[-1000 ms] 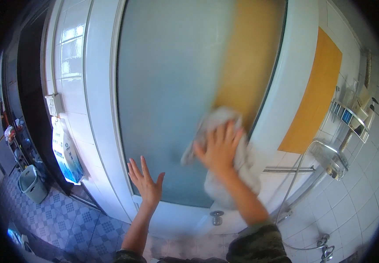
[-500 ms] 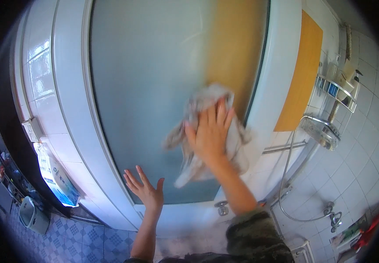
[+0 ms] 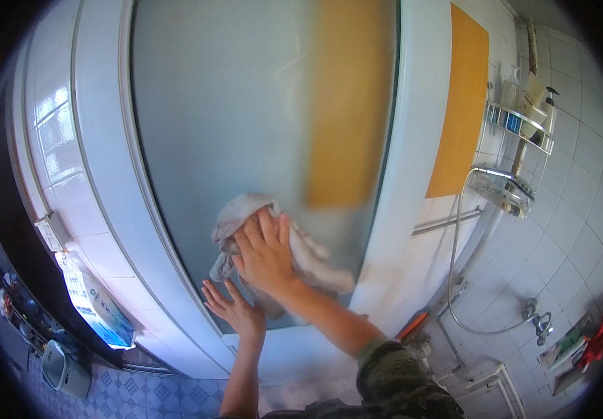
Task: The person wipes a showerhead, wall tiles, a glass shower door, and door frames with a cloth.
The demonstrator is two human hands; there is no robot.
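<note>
A pale, crumpled cloth lies against the lower part of a frosted glass door panel. My right hand presses it to the glass, fingers extended over the folds and part of the cloth bunched above the fingertips. The cloth's loose end trails to the right, above my forearm. Just below and left of it is my left hand, fingers apart and holding nothing, by the panel's bottom left corner. Whether its fingertips touch the glass or the cloth's edge, I cannot tell.
The white door frame borders the glass. To the right are a wire shelf with bottles, a shower hose and a wall tap. At left hang a blue-and-white package and, lower, a grey bin on tiled floor.
My right hand has slid the cloth down and left across the glass, close to my left hand. My left hand stays low, fingers still spread. The whole view has shifted slightly.
</note>
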